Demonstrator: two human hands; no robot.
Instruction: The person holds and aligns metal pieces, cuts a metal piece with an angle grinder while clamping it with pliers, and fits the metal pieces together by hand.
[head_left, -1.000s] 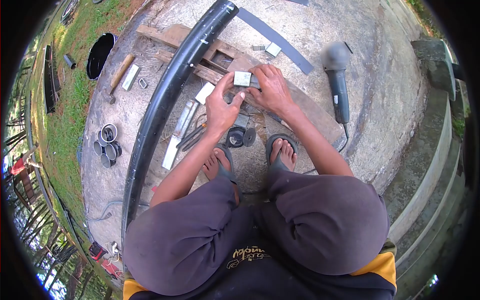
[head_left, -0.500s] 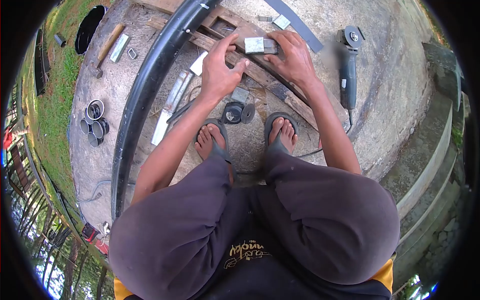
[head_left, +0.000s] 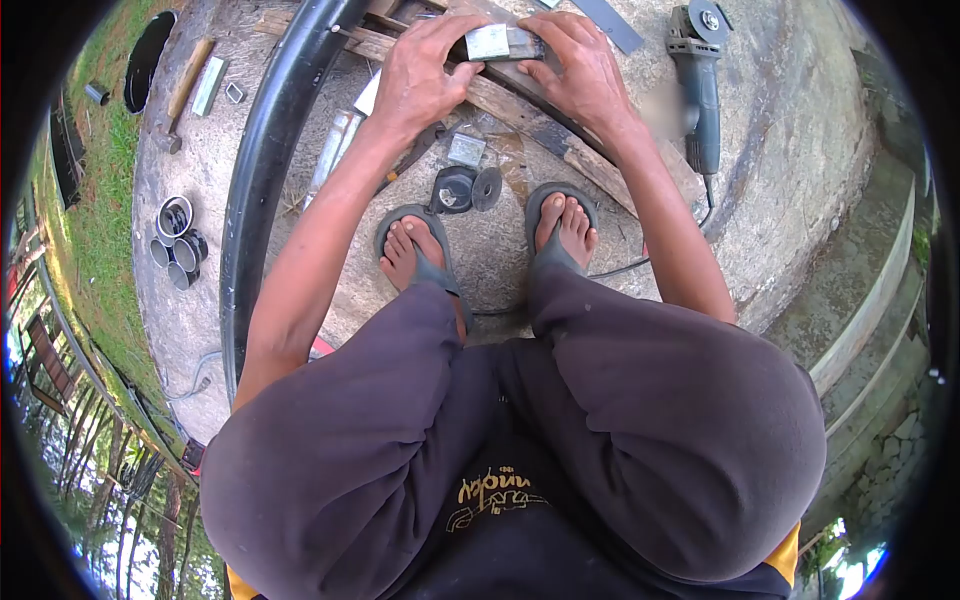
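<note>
The work lies between the two hands, just beyond the worn wooden plank [head_left: 515, 108]: a bright rectangular metal sleeve [head_left: 487, 42] with a darker metal bar [head_left: 526, 44] continuing from its right end. Together they make a short length whose long axis runs nearly side to side, at an angle to the plank, which slants from far left to near right. The left hand [head_left: 425, 78] is nearer the sleeve, with the sleeve directly to its right; the right hand [head_left: 583, 85] is nearer the bar, with the bar directly to its left. Both hands are curved, fingers along the far side of the metal and thumbs along the near side, bracketing opposite ends; whether either one presses firmly on it I cannot tell, nor how high the metal sits over the wood. On the near side of the plank, toward the feet, lie a small metal block [head_left: 466, 149], a black tape-measure-like case [head_left: 455, 189] and a dark disc [head_left: 486, 189] beside it. To the right of the plank lies an angle grinder [head_left: 700, 110]. A thick black pipe [head_left: 283, 150] runs past the plank's left end, and farther left of the plank lies a wooden-handled hammer [head_left: 188, 82].
</note>
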